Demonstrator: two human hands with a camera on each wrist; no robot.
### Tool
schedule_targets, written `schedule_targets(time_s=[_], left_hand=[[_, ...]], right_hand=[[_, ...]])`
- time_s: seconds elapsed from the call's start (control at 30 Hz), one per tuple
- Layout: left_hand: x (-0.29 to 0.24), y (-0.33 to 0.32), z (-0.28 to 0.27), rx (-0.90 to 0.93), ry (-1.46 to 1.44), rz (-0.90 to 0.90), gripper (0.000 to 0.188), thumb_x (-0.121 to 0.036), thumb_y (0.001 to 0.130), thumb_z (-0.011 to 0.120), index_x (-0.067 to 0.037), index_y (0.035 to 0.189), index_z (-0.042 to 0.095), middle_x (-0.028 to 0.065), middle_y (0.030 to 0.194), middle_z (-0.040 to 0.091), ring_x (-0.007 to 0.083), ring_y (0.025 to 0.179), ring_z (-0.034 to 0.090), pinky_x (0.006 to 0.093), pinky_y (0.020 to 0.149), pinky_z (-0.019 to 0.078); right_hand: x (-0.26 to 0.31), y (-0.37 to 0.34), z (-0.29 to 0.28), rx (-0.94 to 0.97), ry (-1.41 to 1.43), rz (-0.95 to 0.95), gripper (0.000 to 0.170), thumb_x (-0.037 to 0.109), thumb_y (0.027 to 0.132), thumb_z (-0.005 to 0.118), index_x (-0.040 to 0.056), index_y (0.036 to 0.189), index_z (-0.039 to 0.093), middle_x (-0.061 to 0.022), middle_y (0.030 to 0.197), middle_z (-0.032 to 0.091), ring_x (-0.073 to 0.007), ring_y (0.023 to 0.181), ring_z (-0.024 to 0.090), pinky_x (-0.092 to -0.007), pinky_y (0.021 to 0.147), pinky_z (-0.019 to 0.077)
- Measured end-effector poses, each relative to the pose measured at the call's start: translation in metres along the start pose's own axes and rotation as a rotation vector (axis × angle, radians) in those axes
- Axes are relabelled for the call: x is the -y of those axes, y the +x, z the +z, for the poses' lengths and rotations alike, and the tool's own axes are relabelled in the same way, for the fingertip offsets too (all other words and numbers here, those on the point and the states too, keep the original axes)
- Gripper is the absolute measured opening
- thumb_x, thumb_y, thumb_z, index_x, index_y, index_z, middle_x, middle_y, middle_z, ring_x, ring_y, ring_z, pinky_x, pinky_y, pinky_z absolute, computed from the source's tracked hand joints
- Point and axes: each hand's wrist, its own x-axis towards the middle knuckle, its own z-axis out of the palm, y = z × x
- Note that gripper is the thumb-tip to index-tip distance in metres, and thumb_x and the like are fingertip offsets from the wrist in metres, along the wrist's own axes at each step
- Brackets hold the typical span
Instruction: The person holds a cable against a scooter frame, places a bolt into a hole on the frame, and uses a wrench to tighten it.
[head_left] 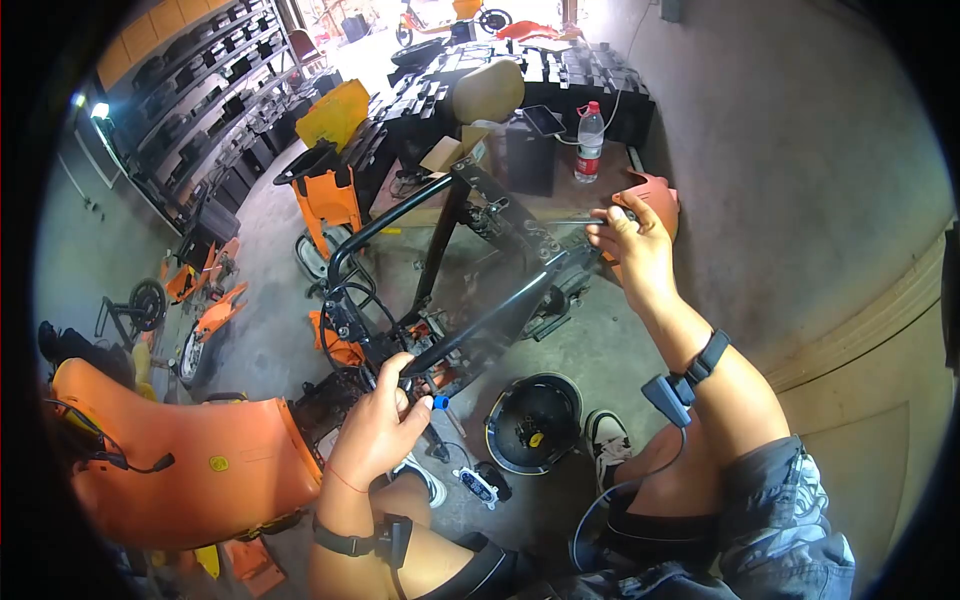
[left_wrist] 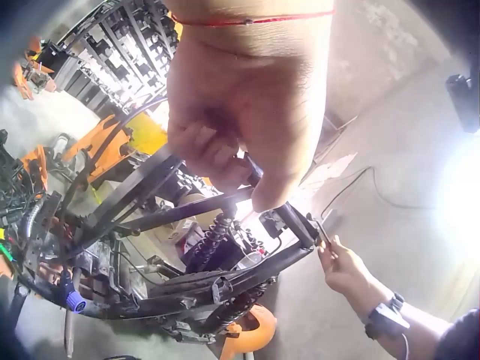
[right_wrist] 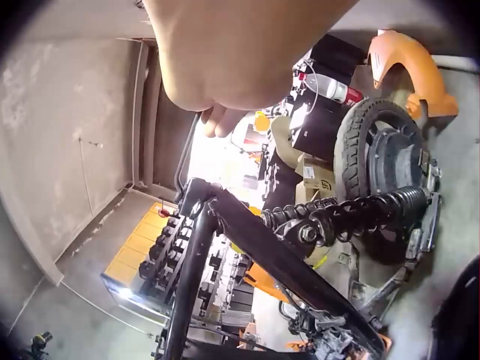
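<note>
In the head view a black metal vehicle frame [head_left: 500, 305] stands in front of me, its long tube slanting from lower left to upper right. My left hand [head_left: 378, 432] grips the near end of that tube; in the left wrist view its fingers [left_wrist: 206, 154] curl around black metal. Over by the far end of the frame, my right hand [head_left: 642, 250] pinches a thin metal rod [head_left: 578, 221] that points left toward the frame. Most of the right hand's fingers are hidden in its own wrist view. A blue-capped connector [head_left: 440, 402] hangs just by the left thumb.
A black bucket [head_left: 533, 425] sits on the floor near my shoe. An orange body panel [head_left: 190, 450] fills the lower left. Behind the frame, a low table [head_left: 600, 205] bears a bottle [head_left: 589, 145] and a phone [head_left: 544, 121]. The wheel [right_wrist: 367, 150] has coil springs [right_wrist: 375, 214] beside it.
</note>
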Motion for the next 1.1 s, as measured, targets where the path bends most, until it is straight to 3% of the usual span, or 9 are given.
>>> schedule_targets(time_s=[0.07, 0.27, 0.4, 0.6, 0.63, 0.83, 0.93, 1.07, 1.1], left_hand=[[0.002, -0.001, -0.002, -0.002, -0.039, -0.002, 0.063, -0.020, 0.097, 0.072, -0.008, 0.152, 0.042, 0.0097, 0.064, 0.055, 0.0297, 0.057, 0.059, 0.0442, 0.059, 0.0455], [-0.003, -0.003, -0.009, 0.048, -0.024, -0.041, 0.065, -0.021, 0.098, 0.071, -0.009, 0.154, 0.041, 0.0110, 0.065, 0.058, 0.0318, 0.058, 0.060, 0.0452, 0.059, 0.0463], [-0.008, -0.002, -0.014, 0.073, 0.007, -0.063, 0.065, -0.021, 0.098, 0.071, -0.009, 0.155, 0.043, 0.0121, 0.066, 0.058, 0.0333, 0.059, 0.061, 0.0451, 0.060, 0.0471], [-0.008, -0.003, -0.019, 0.066, -0.016, -0.015, 0.064, -0.018, 0.098, 0.072, -0.010, 0.155, 0.044, 0.0128, 0.068, 0.061, 0.0315, 0.059, 0.062, 0.0436, 0.060, 0.0494], [-0.010, -0.003, -0.021, 0.087, -0.020, -0.033, 0.064, -0.018, 0.098, 0.072, -0.010, 0.156, 0.044, 0.0128, 0.068, 0.061, 0.0313, 0.060, 0.062, 0.0434, 0.061, 0.0499], [-0.010, -0.004, -0.025, 0.111, -0.034, -0.039, 0.066, -0.019, 0.098, 0.071, -0.011, 0.157, 0.043, 0.0129, 0.069, 0.061, 0.0314, 0.060, 0.063, 0.0437, 0.061, 0.0501], [-0.010, -0.005, -0.024, 0.107, -0.018, -0.034, 0.066, -0.020, 0.098, 0.071, -0.011, 0.158, 0.043, 0.0131, 0.068, 0.061, 0.0325, 0.060, 0.063, 0.0443, 0.061, 0.0499], [-0.011, -0.007, -0.021, 0.083, 0.006, -0.044, 0.067, -0.022, 0.098, 0.071, -0.011, 0.158, 0.042, 0.0134, 0.067, 0.058, 0.0346, 0.060, 0.061, 0.0453, 0.061, 0.0486], [-0.011, -0.008, -0.021, 0.089, -0.025, -0.043, 0.071, -0.014, 0.098, 0.071, -0.010, 0.161, 0.038, 0.0033, 0.063, 0.043, 0.0161, 0.056, 0.043, 0.0356, 0.057, 0.0378]], right_hand=[[-0.005, 0.017, 0.009, -0.039, -0.011, -0.001, 0.050, 0.015, 0.108, 0.064, -0.0076, 0.147, 0.043, -0.0197, 0.113, 0.074, -0.0236, 0.096, 0.075, -0.0336, 0.085, 0.0635], [-0.012, 0.061, 0.043, -0.067, -0.145, -0.013, 0.036, 0.016, 0.108, 0.062, -0.0055, 0.137, 0.060, -0.0122, 0.104, 0.078, -0.0171, 0.086, 0.074, -0.0303, 0.078, 0.0606], [-0.009, 0.078, 0.074, 0.018, -0.343, 0.013, 0.040, 0.021, 0.111, 0.057, -0.0031, 0.142, 0.060, -0.0112, 0.119, 0.077, -0.0138, 0.098, 0.072, -0.0284, 0.083, 0.0536], [-0.020, 0.079, 0.120, 0.276, -0.832, -0.370, 0.066, 0.017, 0.098, 0.072, -0.0059, 0.154, 0.047, -0.0186, 0.130, 0.075, -0.0262, 0.120, 0.072, -0.0359, 0.100, 0.0536], [-0.006, 0.061, 0.133, 0.182, -0.992, -0.434, 0.048, 0.016, 0.090, 0.074, -0.0007, 0.134, 0.063, -0.0288, 0.109, 0.075, -0.0427, 0.107, 0.073, -0.0479, 0.097, 0.0555], [-0.011, 0.032, 0.156, 0.379, -1.340, -0.956, 0.037, 0.010, 0.083, 0.069, 0.0062, 0.120, 0.068, -0.0101, 0.080, 0.072, -0.0299, 0.084, 0.073, -0.0419, 0.083, 0.0537], [-0.020, -0.005, 0.161, 0.520, -1.393, -1.002, 0.017, 0.015, 0.085, 0.071, 0.0083, 0.099, 0.066, -0.0083, 0.087, 0.072, -0.0282, 0.087, 0.071, -0.0416, 0.082, 0.0530], [-0.013, -0.033, 0.150, 0.581, -1.294, -0.938, 0.016, 0.021, 0.087, 0.073, 0.0083, 0.093, 0.064, -0.0075, 0.085, 0.069, -0.0290, 0.087, 0.070, -0.0413, 0.081, 0.0528], [-0.011, -0.041, 0.144, 0.601, -1.257, -0.970, 0.019, 0.023, 0.087, 0.074, 0.0082, 0.092, 0.064, -0.0073, 0.085, 0.068, -0.0294, 0.086, 0.069, -0.0412, 0.080, 0.0525]])
